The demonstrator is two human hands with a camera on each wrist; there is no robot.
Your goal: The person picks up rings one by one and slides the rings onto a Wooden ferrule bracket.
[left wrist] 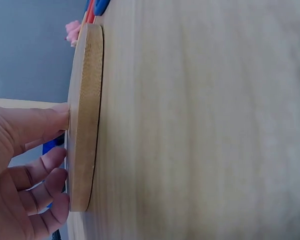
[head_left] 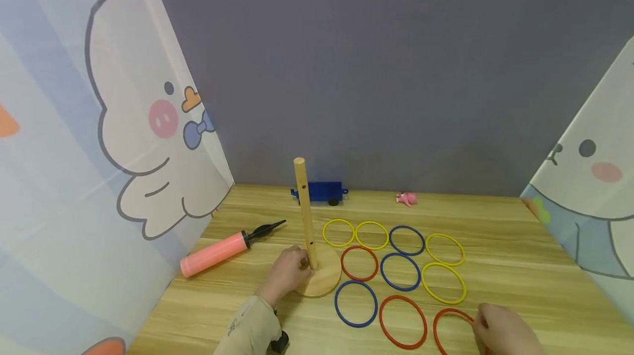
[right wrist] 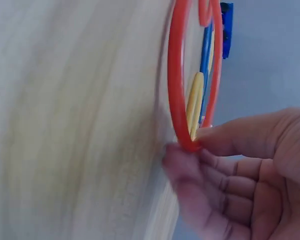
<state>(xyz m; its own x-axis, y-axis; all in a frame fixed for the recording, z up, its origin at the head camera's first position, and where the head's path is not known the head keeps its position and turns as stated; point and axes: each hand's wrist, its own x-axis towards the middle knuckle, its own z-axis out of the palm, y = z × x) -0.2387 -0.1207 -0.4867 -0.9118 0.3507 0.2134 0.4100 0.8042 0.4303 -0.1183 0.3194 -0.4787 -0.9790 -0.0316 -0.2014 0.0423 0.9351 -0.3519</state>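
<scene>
My left hand grips the foot of an upright wooden post fixed in a round wooden base. In the left wrist view, the thumb and fingertips of the left hand come right down to the face of the base. My right hand pinches the edge of a red ring at the front right. The right wrist view shows that red ring tilted up from the table between thumb and index finger of the right hand.
Other rings lie flat right of the base: red, blue and yellow ones. A pink hand pump lies at the left. Along the back wall are a blue toy wagon and a small pink figure.
</scene>
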